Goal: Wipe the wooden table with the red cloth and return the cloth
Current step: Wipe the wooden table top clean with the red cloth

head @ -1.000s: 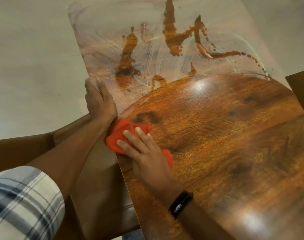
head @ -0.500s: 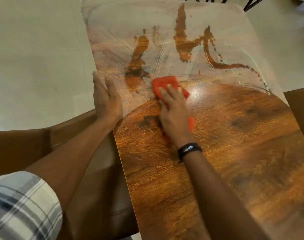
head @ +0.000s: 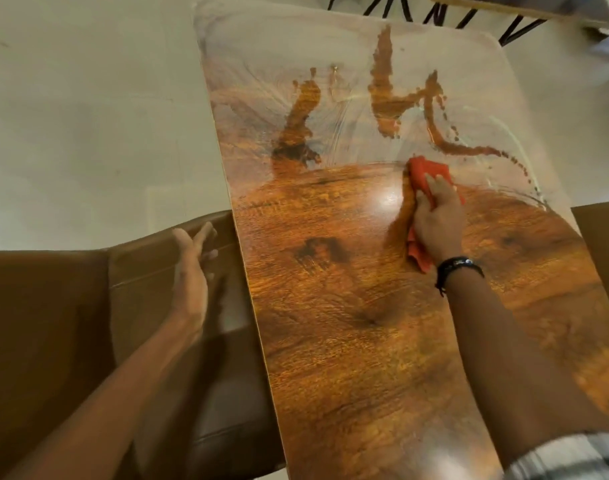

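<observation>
The wooden table (head: 348,323) runs from near me to the far end, glossy and dark where wiped, with a hazy film and dark streaks on its far half. My right hand (head: 438,220) presses the red cloth (head: 426,174) flat on the tabletop at the edge of the hazy area, right of centre; the cloth shows beyond my fingertips and under my palm. My left hand (head: 192,268) hovers off the table's left edge above a brown seat, fingers straight, holding nothing.
A brown leather seat (head: 71,323) lies along the table's left side. Another brown surface (head: 604,244) stands at the right. Black metal legs (head: 434,12) of other furniture show beyond the far end. Pale floor (head: 88,116) surrounds the table.
My right hand has swept the cloth from the table's left part across to the right of centre. My left hand has lifted off the table's left edge and drawn back over the seat.
</observation>
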`<state>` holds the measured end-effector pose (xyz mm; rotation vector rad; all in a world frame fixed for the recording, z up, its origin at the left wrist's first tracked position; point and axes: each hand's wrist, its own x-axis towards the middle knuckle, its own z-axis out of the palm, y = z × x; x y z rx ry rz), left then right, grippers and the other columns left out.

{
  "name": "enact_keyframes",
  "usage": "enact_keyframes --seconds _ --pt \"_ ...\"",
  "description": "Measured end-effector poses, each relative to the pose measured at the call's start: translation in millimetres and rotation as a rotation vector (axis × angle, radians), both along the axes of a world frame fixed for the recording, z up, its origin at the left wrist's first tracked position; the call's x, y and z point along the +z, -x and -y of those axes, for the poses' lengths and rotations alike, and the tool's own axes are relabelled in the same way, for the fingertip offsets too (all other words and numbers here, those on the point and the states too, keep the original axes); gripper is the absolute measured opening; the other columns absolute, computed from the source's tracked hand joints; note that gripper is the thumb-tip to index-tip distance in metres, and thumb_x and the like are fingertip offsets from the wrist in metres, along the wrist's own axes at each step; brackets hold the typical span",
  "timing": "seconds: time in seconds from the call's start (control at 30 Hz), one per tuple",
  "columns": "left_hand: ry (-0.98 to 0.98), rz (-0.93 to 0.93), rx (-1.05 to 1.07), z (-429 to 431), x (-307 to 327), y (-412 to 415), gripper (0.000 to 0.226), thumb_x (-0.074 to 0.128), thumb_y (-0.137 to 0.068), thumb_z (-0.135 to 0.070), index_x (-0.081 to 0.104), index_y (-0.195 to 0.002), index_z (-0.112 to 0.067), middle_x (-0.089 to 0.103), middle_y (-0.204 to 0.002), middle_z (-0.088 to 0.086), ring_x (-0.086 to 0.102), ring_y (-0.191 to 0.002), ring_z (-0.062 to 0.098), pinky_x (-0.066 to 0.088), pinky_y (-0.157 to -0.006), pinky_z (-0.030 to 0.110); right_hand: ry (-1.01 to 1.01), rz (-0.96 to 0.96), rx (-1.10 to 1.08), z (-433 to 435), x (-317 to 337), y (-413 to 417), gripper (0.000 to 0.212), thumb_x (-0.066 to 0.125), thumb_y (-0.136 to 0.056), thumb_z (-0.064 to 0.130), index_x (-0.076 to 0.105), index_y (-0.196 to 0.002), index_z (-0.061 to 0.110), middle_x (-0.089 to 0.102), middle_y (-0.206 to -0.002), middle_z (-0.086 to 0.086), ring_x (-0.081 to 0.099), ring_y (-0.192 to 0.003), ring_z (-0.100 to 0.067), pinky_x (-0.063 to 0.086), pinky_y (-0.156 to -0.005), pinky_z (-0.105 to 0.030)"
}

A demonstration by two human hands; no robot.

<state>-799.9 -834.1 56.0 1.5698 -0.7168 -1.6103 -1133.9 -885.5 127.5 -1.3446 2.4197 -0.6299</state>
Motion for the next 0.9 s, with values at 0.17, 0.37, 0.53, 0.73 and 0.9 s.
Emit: enact_keyframes --seconds 0.17,0.37,0.53,0.73,0.9 --pt "0.007 -0.105 -0.002 14 13 19 0.084 0.006 -0.089 -0.071 0.038 -0.153 -0.026 0.046 -0.154 -0.004 0.045 -0.139 0.016 0.03 -0.12 0.048 0.021 0.008 0.238 1 -4 -97 0.041 0.047 -0.103 0.026 0.049 -0.143 0.027 0.033 -0.158 0.001 0.018 -0.15 -0.023 0.013 -0.121 -0.041" --pt "-0.003 -0.163 0.144 19 20 29 0.076 -0.001 -0.101 -0.061 0.034 -0.154 -0.019 0.048 -0.153 -0.001 0.048 -0.137 0.016 0.032 -0.119 0.046 0.092 -0.125 0.55 9 -25 -206 0.045 0.053 -0.096 0.01 0.054 -0.14 0.019 0.043 -0.153 -0.007 0.024 -0.147 -0.035 0.021 -0.118 -0.056" --pt "-0.024 -0.203 0.245 12 10 22 0.082 0.002 -0.098 -0.068 0.049 -0.146 -0.02 0.062 -0.139 -0.002 0.059 -0.127 0.017 0.041 -0.114 0.045 0.016 -0.09 0.607 -67 -15 -212 0.047 0.045 -0.098 0.014 0.048 -0.145 0.022 0.036 -0.157 -0.003 0.018 -0.15 -0.03 0.014 -0.122 -0.051" --pt "-0.053 -0.204 0.281 17 11 15 0.087 -0.004 -0.097 -0.068 0.046 -0.147 -0.019 0.06 -0.141 -0.002 0.055 -0.131 0.02 0.039 -0.113 0.04 0.03 -0.13 0.657 -146 -22 -211 0.05 0.044 -0.091 0.017 0.054 -0.139 0.027 0.041 -0.154 0.003 0.026 -0.148 -0.025 0.029 -0.117 -0.05" --pt "-0.004 -0.184 0.285 36 21 18 0.084 0.0 -0.096 -0.07 0.049 -0.144 -0.021 0.066 -0.133 -0.002 0.063 -0.122 0.015 0.046 -0.109 0.038 0.059 -0.03 0.673 -39 -16 -214 0.046 0.05 -0.095 0.012 0.054 -0.14 0.021 0.042 -0.153 -0.004 0.025 -0.147 -0.029 0.013 -0.119 -0.047"
